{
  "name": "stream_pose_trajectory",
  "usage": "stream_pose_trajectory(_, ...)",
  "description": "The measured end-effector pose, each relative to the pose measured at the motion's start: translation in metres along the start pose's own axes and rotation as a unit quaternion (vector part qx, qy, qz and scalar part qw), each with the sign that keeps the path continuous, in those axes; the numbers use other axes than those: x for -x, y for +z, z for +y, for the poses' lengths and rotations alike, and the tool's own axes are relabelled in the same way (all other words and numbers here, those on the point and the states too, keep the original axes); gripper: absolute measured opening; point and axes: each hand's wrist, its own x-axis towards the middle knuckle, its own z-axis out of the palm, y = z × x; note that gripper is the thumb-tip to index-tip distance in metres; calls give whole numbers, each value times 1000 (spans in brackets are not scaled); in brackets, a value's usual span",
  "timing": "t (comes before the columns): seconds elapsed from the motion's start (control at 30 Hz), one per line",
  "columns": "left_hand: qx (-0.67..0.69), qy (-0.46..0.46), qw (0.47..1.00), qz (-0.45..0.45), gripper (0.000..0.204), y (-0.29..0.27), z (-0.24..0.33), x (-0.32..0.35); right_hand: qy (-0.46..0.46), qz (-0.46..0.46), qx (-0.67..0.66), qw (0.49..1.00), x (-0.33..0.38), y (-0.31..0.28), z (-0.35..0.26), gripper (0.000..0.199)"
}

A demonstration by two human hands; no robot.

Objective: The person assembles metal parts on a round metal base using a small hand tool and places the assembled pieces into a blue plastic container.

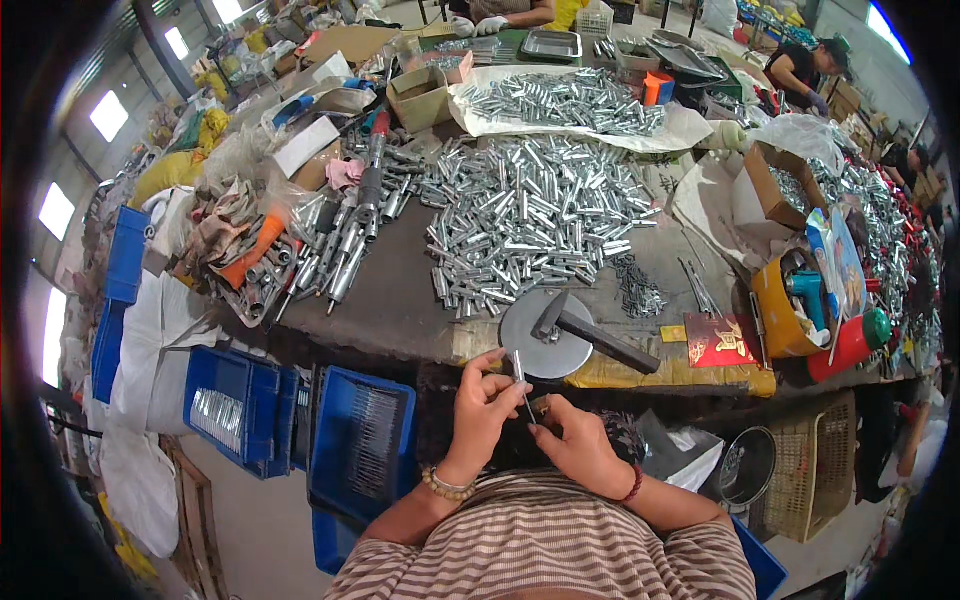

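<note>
My left hand (480, 415) is closed on a small shiny metal tube (518, 368), held upright between thumb and fingers in front of the bench edge. Beside it my right hand (582, 447) pinches a thin metal rod (530, 410), whose upper end meets the tube's lower end. Whether the rod sits inside the tube I cannot tell. Just beyond the hands lies a round grey metal disc (523, 338) with a hammer (605, 342) resting across it. A large heap of similar metal tubes (540, 215) covers the bench behind the disc.
Small dark pins (637, 287) lie right of the disc, near a red card (722, 340) and a yellow container (785, 300). Tools and rags (225, 235) crowd the left. Blue bins (362, 440) stand below the bench at left, a beige basket (815, 465) at right. Co-workers sit beyond.
</note>
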Motion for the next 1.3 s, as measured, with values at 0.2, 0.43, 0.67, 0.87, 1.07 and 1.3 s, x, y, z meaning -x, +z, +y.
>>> stream_pose_trajectory(0.2,2,-18,999,43,51,-19,6,2,-64,7,-4,998,-12,-11,-9,35)
stream_pose_trajectory(0.43,6,-7,991,136,43,-74,2,11,-77,90,-34,992,-41,-34,7,26)
stream_pose_trajectory(0.67,11,-11,974,226,42,-119,-17,18,-101,131,-48,985,-65,-30,14,24)
stream_pose_trajectory(0.87,12,-22,960,277,39,-159,-42,29,-235,177,103,950,-77,-33,10,21)
stream_pose_trajectory(1.07,32,-58,927,368,40,-226,-83,44,-226,192,96,950,-83,-26,19,14)
stream_pose_trajectory(1.3,32,-17,904,425,41,-291,-156,43,-153,196,115,962,-81,-31,35,6)
